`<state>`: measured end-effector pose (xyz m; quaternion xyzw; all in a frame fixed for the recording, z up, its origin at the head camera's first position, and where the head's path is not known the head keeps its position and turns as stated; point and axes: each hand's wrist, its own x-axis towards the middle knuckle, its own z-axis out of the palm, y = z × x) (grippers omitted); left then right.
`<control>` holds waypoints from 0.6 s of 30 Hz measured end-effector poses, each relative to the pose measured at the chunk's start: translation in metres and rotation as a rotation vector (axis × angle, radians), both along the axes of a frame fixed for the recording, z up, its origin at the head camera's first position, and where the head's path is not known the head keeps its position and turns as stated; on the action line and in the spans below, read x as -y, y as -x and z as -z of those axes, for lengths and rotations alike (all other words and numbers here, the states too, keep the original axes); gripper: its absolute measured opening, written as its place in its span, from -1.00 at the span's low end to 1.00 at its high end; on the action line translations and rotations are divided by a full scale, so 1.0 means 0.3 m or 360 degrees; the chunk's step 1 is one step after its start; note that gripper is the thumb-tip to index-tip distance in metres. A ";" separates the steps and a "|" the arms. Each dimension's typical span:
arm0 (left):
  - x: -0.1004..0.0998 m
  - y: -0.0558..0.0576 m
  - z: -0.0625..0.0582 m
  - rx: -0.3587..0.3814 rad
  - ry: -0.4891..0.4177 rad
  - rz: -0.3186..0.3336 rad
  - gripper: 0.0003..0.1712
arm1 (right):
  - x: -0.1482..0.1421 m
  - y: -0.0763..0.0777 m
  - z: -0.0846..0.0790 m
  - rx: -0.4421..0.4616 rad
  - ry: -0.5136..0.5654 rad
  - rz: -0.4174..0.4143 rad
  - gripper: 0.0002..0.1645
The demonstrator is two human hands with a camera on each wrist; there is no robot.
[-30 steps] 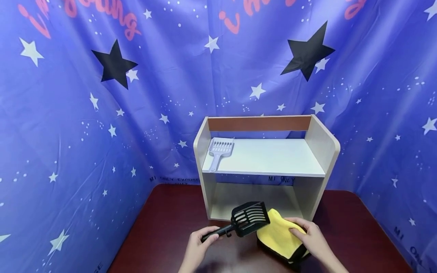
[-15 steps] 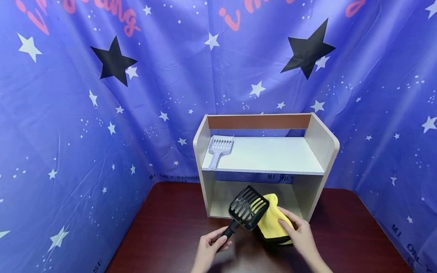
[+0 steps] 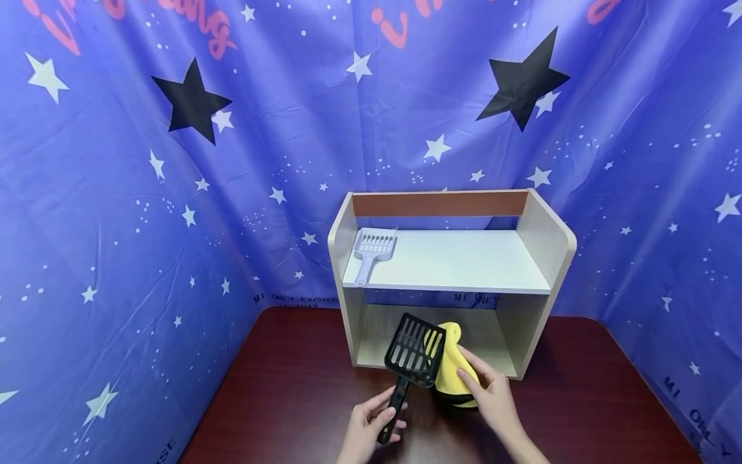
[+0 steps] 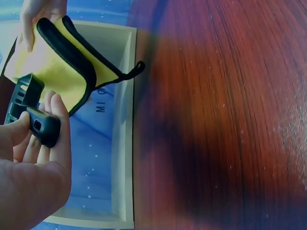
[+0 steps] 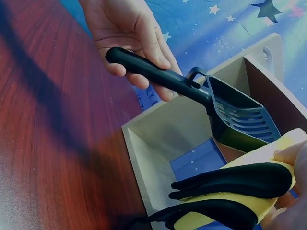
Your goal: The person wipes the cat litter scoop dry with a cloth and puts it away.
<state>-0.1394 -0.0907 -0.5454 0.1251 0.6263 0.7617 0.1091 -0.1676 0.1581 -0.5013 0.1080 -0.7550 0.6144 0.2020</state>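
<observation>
My left hand (image 3: 371, 422) grips the handle of a black litter scoop (image 3: 413, 351), whose slotted head points up and away above the table. In the right wrist view, the fingers curl under the scoop's handle (image 5: 158, 74) with the thumb along it. A yellow cloth with black edging (image 3: 449, 370) hangs folded from my right hand (image 3: 489, 390), pinched between thumb and fingers. The cloth touches or lies just behind the right side of the scoop's head, and some yellow shows through its slots. In the left wrist view, the cloth's black loop (image 4: 136, 70) sticks out.
Behind the hands stands a small two-level shelf (image 3: 452, 283) on a dark red wooden table (image 3: 278, 386). On its upper board, at the left, lies a pale lilac litter scoop (image 3: 373, 251). A blue curtain with stars (image 3: 290, 129) surrounds the table.
The black scoop has turned from lying sideways to pointing upward, my left hand moving slightly right and down. My right hand and the cloth have shifted left and up, toward the scoop's head.
</observation>
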 end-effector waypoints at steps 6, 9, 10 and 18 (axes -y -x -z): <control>-0.025 -0.002 0.001 -0.0017 -0.0043 0.0026 -0.46 | 0.005 -0.013 0.015 -0.0036 -0.0037 -0.0023 -0.53; -0.037 0.004 -0.005 -0.0016 -0.0045 0.0009 -0.46 | 0.010 -0.026 0.028 -0.0046 -0.0058 -0.0029 -0.54; -0.041 0.006 -0.008 -0.0015 -0.0043 -0.0003 -0.46 | 0.012 -0.031 0.032 -0.0043 -0.0060 -0.0034 -0.54; -0.063 0.010 -0.012 0.0015 -0.0023 -0.0088 -0.47 | 0.030 -0.058 0.064 0.0002 -0.0092 -0.0017 -0.58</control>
